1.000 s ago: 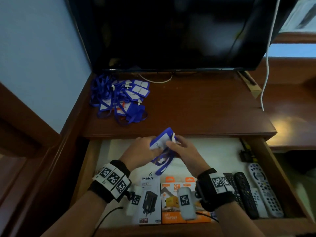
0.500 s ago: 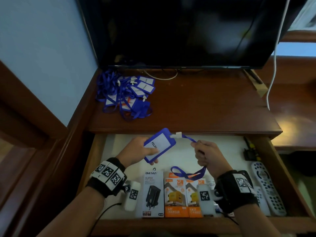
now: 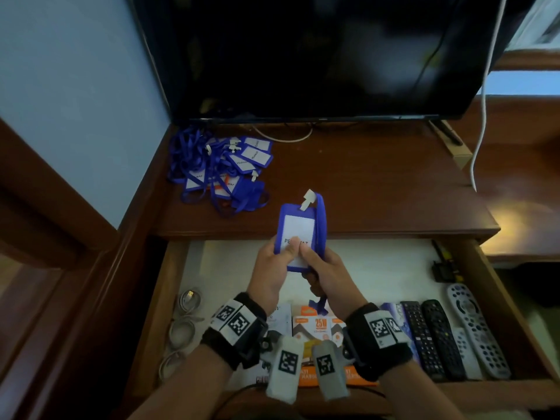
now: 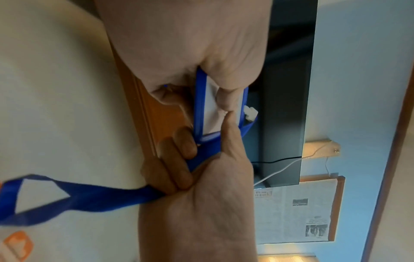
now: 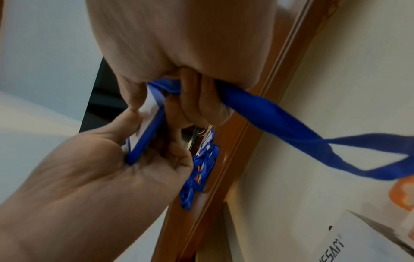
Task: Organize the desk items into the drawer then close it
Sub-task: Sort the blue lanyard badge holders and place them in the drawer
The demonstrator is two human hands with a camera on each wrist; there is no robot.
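Observation:
A blue badge holder (image 3: 298,228) with a white card stands upright over the open drawer (image 3: 378,268). My left hand (image 3: 283,256) grips its lower left, thumb on the card face (image 4: 210,106). My right hand (image 3: 309,256) meets it from the right, its thumb touching the card. Its fingers (image 5: 197,99) are curled round the blue lanyard strap (image 5: 291,127). The strap runs up the holder's right edge and a loop (image 3: 319,304) hangs below the right hand. Several more blue badge lanyards (image 3: 221,168) lie heaped at the desk's back left.
In the drawer lie coiled white cables (image 3: 181,325) at left, charger boxes (image 3: 318,325) in the front middle and several remotes (image 3: 439,338) at right. A dark monitor (image 3: 303,56) stands at the back of the desk. A white cord (image 3: 481,116) hangs at right.
The hands were apart with the strap stretched between them. They have now come together, the holder has turned upright, and the strap lies along its right edge.

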